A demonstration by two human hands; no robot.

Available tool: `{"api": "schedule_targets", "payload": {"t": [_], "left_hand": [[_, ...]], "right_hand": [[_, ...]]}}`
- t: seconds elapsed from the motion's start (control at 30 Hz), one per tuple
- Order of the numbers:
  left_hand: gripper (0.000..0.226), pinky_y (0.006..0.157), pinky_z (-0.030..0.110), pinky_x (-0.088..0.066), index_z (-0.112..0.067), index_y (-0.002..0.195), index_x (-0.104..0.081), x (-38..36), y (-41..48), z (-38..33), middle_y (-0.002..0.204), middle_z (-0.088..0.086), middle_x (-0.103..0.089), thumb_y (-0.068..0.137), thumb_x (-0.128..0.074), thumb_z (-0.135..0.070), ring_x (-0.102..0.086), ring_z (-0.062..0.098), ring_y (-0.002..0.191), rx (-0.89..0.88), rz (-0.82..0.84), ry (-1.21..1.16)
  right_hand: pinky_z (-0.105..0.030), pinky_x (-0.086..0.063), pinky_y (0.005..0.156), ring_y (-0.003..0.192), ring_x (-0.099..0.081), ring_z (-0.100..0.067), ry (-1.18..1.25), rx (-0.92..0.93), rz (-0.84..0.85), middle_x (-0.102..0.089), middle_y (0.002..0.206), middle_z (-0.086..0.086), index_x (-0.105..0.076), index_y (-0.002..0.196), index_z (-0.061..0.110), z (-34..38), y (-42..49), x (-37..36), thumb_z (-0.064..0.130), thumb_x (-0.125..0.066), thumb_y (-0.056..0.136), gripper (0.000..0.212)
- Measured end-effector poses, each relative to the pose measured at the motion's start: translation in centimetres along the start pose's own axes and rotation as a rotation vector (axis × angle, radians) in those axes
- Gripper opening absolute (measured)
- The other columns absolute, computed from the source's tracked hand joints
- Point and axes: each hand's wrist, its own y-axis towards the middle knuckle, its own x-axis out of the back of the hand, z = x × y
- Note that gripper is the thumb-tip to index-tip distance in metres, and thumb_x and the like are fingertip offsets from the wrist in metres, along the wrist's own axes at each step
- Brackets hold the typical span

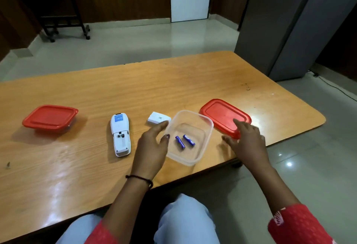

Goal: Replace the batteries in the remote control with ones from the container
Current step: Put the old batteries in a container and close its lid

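Left hand [152, 143] open, empty, fingers spread against left wall of clear container [201, 153]. Right hand [246, 140] open, empty, just right of container, fingertips over near edge of red lid [220, 113]. Two blue batteries [185, 141] inside container. Battery cover [158, 117] beyond container's far-left corner. Remote [120, 134] left of container, face down, compartment open. Lidded second box [50, 117] far left of container, on table [173, 81].

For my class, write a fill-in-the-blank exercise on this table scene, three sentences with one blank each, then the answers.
1. The open clear container holds ____ blue batteries.
2. The remote control lies face down with its battery cover taken ____.
3. The loose lid beside the open container is ____ in colour.

Answers: two; off; red
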Motion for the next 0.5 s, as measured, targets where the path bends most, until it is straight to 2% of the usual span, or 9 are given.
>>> {"api": "schedule_targets", "payload": {"t": [0.03, 0.1, 0.17, 0.2, 0.3, 0.4, 0.5], "left_hand": [[0.041, 0.092, 0.011, -0.04, -0.015, 0.124, -0.06, 0.1, -0.6, 0.3, 0.121, -0.007, -0.063, 0.087, -0.054, -0.001, -0.056, 0.005, 0.116, 0.04, -0.008, -0.058], [0.042, 0.091, 0.011, -0.045, -0.011, 0.124, -0.059, -0.2, -1.6, 0.4, 0.118, -0.006, -0.063, 0.086, -0.053, 0.006, -0.056, 0.003, 0.11, 0.134, -0.035, -0.184], [0.042, 0.093, 0.031, -0.051, -0.009, 0.124, -0.058, -0.5, -2.1, 0.5, 0.118, -0.001, -0.063, 0.086, -0.054, 0.007, -0.058, 0.008, 0.11, 0.221, -0.082, -0.293], [0.042, 0.088, 0.037, -0.054, -0.008, 0.124, -0.058, -0.6, -2.5, 0.5, 0.119, 0.001, -0.063, 0.085, -0.054, 0.007, -0.06, 0.012, 0.11, 0.259, -0.093, -0.333], [0.04, 0.08, 0.04, -0.057, -0.008, 0.123, -0.059, -1.0, -3.7, 0.5, 0.117, 0.002, -0.064, 0.085, -0.056, 0.006, -0.062, 0.016, 0.101, 0.317, -0.099, -0.368], [0.036, 0.088, 0.047, -0.055, -0.01, 0.119, -0.062, -1.0, -4.5, 1.2, 0.114, 0.0, -0.066, 0.085, -0.057, 0.002, -0.064, 0.014, 0.096, 0.35, -0.097, -0.372], [0.036, 0.101, 0.048, -0.047, -0.012, 0.117, -0.063, -0.7, -4.3, 1.4, 0.111, -0.002, -0.067, 0.085, -0.055, 0.001, -0.063, 0.016, 0.106, 0.361, -0.113, -0.391]], "right_hand": [[-0.046, -0.034, 0.1, 0.129, -0.039, -0.03, -0.054, 0.012, 0.042, -0.048, 0.14, -0.008, -0.044, 0.137, 0.022, -0.8, -0.3, -0.5, 0.045, -0.058, 0.086, 0.058], [-0.045, -0.039, 0.091, 0.117, -0.05, -0.032, -0.097, 0.097, -0.021, -0.059, 0.127, -0.011, -0.058, 0.125, 0.018, -1.6, -0.7, -1.2, 0.041, -0.061, 0.086, 0.045], [-0.043, -0.043, 0.079, 0.097, -0.06, -0.034, -0.183, 0.223, -0.109, -0.07, 0.102, -0.012, -0.07, 0.104, 0.014, -1.5, -0.7, -1.4, 0.033, -0.065, 0.084, 0.029], [-0.042, -0.043, 0.076, 0.09, -0.063, -0.033, -0.242, 0.269, -0.134, -0.072, 0.094, -0.011, -0.072, 0.097, 0.014, -1.3, -0.7, -1.2, 0.033, -0.064, 0.084, 0.024], [-0.037, -0.043, 0.064, 0.072, -0.064, -0.031, -0.286, 0.375, -0.261, -0.071, 0.077, -0.009, -0.069, 0.083, 0.013, -1.2, -0.2, 0.0, 0.033, -0.046, 0.092, 0.032], [-0.031, -0.043, 0.054, 0.06, -0.063, -0.031, 0.027, 0.259, -0.511, -0.07, 0.071, -0.012, -0.068, 0.085, 0.006, -0.7, 0.0, 3.0, 0.024, -0.043, 0.096, 0.033], [-0.035, -0.051, 0.059, 0.067, -0.064, -0.026, 0.683, -0.136, -0.57, -0.069, 0.077, -0.012, -0.069, 0.087, 0.007, -0.2, -0.6, 5.4, 0.019, -0.05, 0.095, 0.024]]}}
